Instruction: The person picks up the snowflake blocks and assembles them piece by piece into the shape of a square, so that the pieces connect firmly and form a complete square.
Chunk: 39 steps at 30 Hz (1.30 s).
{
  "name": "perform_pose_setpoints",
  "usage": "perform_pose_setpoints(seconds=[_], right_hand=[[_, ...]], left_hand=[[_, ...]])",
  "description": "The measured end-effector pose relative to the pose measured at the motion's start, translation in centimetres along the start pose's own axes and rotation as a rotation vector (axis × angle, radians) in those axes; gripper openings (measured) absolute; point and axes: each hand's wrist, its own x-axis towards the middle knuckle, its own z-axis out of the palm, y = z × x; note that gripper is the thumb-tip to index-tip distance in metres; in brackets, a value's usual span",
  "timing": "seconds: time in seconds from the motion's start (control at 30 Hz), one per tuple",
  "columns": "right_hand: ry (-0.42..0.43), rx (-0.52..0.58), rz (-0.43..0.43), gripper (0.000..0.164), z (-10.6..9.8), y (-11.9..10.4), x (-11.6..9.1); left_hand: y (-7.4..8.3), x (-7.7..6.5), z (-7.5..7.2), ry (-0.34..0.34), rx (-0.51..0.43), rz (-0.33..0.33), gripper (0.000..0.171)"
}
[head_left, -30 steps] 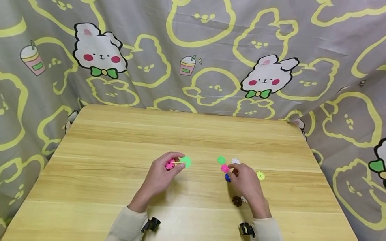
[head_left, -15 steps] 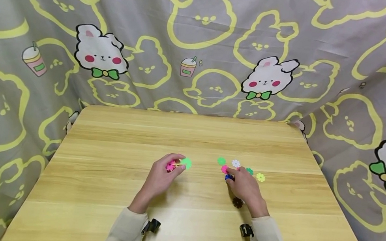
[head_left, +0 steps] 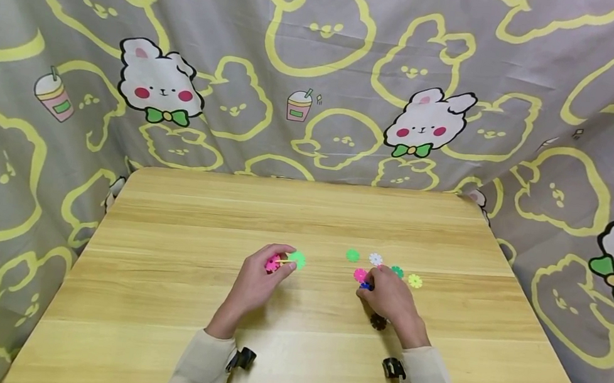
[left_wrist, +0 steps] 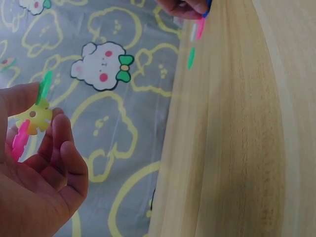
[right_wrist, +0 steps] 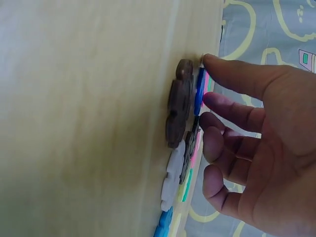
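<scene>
My left hand (head_left: pixel 253 279) holds a small joined piece made of notched plastic snowflake discs: a green disc (left_wrist: pixel 45 88), a yellow disc (left_wrist: pixel 34 117) and a pink disc (left_wrist: pixel 20 140). The green one sticks out between thumb and index finger. Over on the right, my right hand (head_left: pixel 394 297) pinches a blue snowflake disc (head_left: pixel 367 285) at the table surface, thumb and index finger at its edges; the palm hides part of it. A loose pink disc (head_left: pixel 360 274) lies right beside those fingertips.
Around the right hand lie loose discs: light green (head_left: pixel 353 255), white (head_left: pixel 376 259), dark green (head_left: pixel 397 271), yellow (head_left: pixel 415 281) and brown (head_left: pixel 378 321). In the right wrist view, another white disc (right_wrist: pixel 173 177) and a light blue disc (right_wrist: pixel 163 223) show. A patterned curtain (head_left: pixel 351 51) surrounds the wooden table (head_left: pixel 305 210).
My right hand has shifted from the pink disc to the blue one, which now looks tilted in the fingers. The pink disc has slid slightly nearer. The left hand stays put with its joined discs.
</scene>
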Motion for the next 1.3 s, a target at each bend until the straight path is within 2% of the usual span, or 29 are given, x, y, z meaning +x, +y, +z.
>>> perform_pose_setpoints(seconds=[0.13,0.37,0.7,0.83,1.0,1.17,1.3], right_hand=[[-0.005,0.0,0.003,0.026,-0.1,0.0,0.0],[-0.012,0.059,0.1,0.029,-0.2,0.3,0.1],[-0.034,0.093,0.115,0.032,-0.2,0.3,0.0],[-0.046,0.095,0.087,0.033,-0.3,0.0,0.0],[-0.051,0.154,0.035,0.028,-0.1,-0.5,-0.1],[-0.004,0.243,-0.044,0.023,-0.3,-1.7,0.0],[0.05,0.292,-0.14,0.019,-0.7,-2.7,-0.1]], left_hand=[[0.0,0.0,0.0,0.0,-0.002,0.002,0.024],[-0.2,0.0,0.1,-0.006,0.006,-0.006,0.023],[-0.2,0.0,0.1,-0.006,0.007,-0.005,0.023],[-0.2,0.0,0.1,-0.007,0.0,-0.006,0.023],[0.0,0.0,0.1,-0.01,0.002,-0.007,0.023],[0.1,0.0,0.1,-0.011,0.002,-0.002,0.023],[0.2,-0.1,0.1,-0.009,-0.001,0.001,0.023]])
